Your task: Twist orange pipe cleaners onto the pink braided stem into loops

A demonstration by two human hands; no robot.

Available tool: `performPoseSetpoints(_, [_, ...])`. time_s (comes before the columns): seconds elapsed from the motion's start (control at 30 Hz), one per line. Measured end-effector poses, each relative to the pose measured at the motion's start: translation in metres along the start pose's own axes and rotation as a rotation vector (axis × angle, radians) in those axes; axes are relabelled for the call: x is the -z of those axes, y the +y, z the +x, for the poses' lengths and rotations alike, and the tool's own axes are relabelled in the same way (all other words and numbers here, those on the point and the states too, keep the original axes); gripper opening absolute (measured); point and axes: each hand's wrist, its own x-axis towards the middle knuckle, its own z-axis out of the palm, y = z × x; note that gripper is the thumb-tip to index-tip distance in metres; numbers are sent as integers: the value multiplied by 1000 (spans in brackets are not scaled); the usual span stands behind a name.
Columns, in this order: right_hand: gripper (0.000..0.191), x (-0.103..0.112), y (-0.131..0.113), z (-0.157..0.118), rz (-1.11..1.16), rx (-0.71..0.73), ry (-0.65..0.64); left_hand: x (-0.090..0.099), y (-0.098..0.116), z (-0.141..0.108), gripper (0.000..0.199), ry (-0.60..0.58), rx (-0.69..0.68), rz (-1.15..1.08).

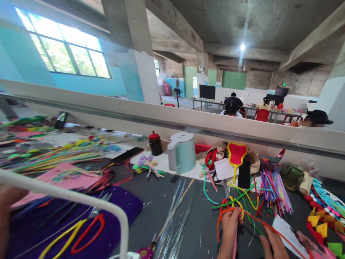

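While the left hand (pixel 230 221) pinches the orange pipe cleaner (pixel 253 217), its long axis runs down-right from those fingertips, past the right hand (pixel 274 242); right's grip: can't tell.

Single view from the wearer's head, facing forward and tilted slightly down, across a dark grey flat-topped counter (pixel 207 219) to a long white partition panel (pixel 129 108) and, beyond it, a grey concrete ceiling (pixel 242 23); the bare left hand (pixel 229 226) and bare right hand (pixel 274 241) lie close to the lens at lower right, the pale green, white-lidded kettle (pixel 185 154) at middle range
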Motion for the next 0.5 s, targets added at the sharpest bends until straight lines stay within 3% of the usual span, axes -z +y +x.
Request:
performPoseSetpoints(0.17, [49, -16, -25, 39, 494, -340, -322, 1, 4, 0, 38, -7, -14, -78])
performPoseSetpoints(0.33, [44, -25, -54, 54, 711, -481, -305, -2, 9, 0, 44, -41, -27, -65])
performPoseSetpoints(0.5, [45, -24, -53, 57, 732, -614, -279, -6, 1, -3, 44, -105, -66, -27])
